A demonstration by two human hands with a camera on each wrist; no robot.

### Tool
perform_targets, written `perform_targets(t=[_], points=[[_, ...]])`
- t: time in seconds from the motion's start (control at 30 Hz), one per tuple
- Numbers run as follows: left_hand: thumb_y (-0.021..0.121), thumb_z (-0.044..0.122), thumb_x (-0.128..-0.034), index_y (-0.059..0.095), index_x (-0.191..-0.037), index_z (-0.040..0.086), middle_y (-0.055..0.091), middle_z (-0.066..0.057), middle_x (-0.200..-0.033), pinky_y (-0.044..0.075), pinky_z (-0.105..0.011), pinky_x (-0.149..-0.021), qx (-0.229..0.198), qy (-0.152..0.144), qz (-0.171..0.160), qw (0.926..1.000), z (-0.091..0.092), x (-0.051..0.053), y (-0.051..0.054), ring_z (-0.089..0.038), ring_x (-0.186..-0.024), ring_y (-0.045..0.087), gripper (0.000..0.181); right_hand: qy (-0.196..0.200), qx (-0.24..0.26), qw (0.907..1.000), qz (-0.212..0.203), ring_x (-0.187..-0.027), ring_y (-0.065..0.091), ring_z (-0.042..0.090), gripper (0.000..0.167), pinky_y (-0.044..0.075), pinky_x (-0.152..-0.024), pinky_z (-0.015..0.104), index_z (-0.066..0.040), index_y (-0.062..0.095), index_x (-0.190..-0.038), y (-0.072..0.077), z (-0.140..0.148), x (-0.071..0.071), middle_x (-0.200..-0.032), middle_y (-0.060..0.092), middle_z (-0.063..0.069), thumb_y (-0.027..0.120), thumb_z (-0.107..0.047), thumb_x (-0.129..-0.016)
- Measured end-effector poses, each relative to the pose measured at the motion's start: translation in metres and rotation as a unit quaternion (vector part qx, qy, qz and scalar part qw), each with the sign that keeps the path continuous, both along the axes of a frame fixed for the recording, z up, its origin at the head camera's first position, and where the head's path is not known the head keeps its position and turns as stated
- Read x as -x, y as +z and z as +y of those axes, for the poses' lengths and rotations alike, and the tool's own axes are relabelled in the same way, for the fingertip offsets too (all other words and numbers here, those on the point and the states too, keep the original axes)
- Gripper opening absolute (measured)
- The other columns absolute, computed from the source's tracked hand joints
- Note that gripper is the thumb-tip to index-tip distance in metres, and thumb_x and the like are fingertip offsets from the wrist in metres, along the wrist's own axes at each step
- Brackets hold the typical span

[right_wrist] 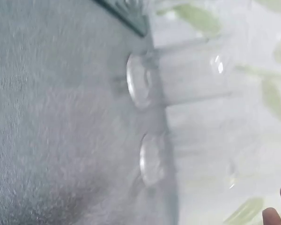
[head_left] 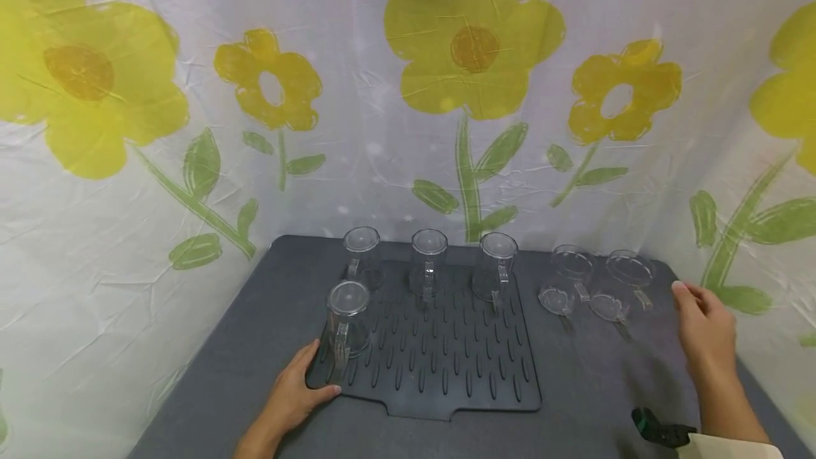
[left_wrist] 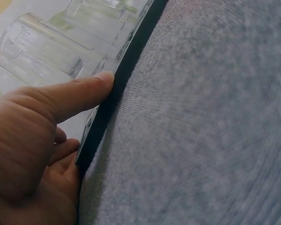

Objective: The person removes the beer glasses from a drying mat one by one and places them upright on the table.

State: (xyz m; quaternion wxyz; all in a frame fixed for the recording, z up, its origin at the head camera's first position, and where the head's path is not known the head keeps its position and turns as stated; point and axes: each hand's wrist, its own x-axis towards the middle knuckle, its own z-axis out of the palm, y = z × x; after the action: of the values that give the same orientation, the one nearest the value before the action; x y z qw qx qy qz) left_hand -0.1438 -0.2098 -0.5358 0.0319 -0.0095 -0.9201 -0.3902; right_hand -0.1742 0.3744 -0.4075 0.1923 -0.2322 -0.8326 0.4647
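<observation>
At the front left corner of the black drying mat, my left hand holds the edges between thumb and fingers. The left wrist view shows the thumb against the mat's edge. Just beyond this hand, a clear glass mug stands upside down on the mat. Three more upturned glass mugs line its back: left, middle and right. My right hand is raised, loosely bent and holding nothing, right of two upright glass mugs on the table.
The dark grey table meets a white curtain with yellow flowers at the back and sides. A black strap-like device sits by my right wrist, beside a pale sleeve.
</observation>
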Motion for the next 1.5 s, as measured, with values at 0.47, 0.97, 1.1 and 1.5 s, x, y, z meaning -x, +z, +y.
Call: perform_targets(t=[0.47, 0.97, 1.1, 1.5], points=[[0.089, 0.027, -0.0676, 0.036, -0.145, -0.007, 0.039, -0.028, -0.143, 0.031, -0.059, -0.105, -0.001, 0.001, -0.006, 1.0000, -0.002, 0.003, -0.002, -0.046, -0.131, 0.035, 0.100, 0.118, 0.032, 0.9818, 0.145, -0.097, 0.054, -0.003, 0.033, 0.047, -0.073, 0.007, -0.012, 0.060, -0.128, 0.023, -0.060, -0.035, -0.105, 0.059, -0.018, 0.051, -0.030, -0.102], [0.089, 0.030, -0.0682, 0.033, -0.146, -0.006, 0.037, -0.029, -0.144, 0.032, -0.062, -0.102, 0.001, 0.005, -0.028, 0.9996, 0.000, 0.001, 0.003, -0.048, -0.131, 0.033, 0.103, 0.202, 0.005, 0.9497, 0.239, -0.106, 0.057, 0.010, 0.031, 0.047, -0.081, 0.011, 0.005, 0.054, -0.129, 0.042, -0.116, -0.062, -0.113, 0.063, -0.005, 0.048, -0.008, -0.102], [0.089, 0.031, -0.0680, 0.033, -0.146, -0.007, 0.036, -0.030, -0.144, 0.032, -0.063, -0.101, 0.000, 0.005, -0.033, 0.9994, 0.000, 0.001, 0.004, -0.049, -0.131, 0.033, 0.103, 0.256, 0.081, 0.9186, 0.290, -0.108, 0.056, 0.017, 0.030, 0.049, -0.083, 0.016, 0.011, 0.053, -0.128, 0.049, -0.127, -0.065, -0.114, 0.063, 0.006, 0.047, 0.001, -0.100], [0.089, 0.033, -0.0669, 0.032, -0.146, -0.007, 0.037, -0.029, -0.143, 0.032, -0.062, -0.102, 0.001, 0.005, -0.033, 0.9994, 0.000, 0.001, 0.004, -0.048, -0.131, 0.034, 0.105, 0.375, 0.159, 0.8327, 0.376, -0.111, 0.056, 0.025, 0.033, 0.050, -0.089, 0.025, 0.020, 0.047, -0.127, 0.058, -0.159, -0.069, -0.116, 0.061, 0.019, 0.039, 0.016, -0.095]])
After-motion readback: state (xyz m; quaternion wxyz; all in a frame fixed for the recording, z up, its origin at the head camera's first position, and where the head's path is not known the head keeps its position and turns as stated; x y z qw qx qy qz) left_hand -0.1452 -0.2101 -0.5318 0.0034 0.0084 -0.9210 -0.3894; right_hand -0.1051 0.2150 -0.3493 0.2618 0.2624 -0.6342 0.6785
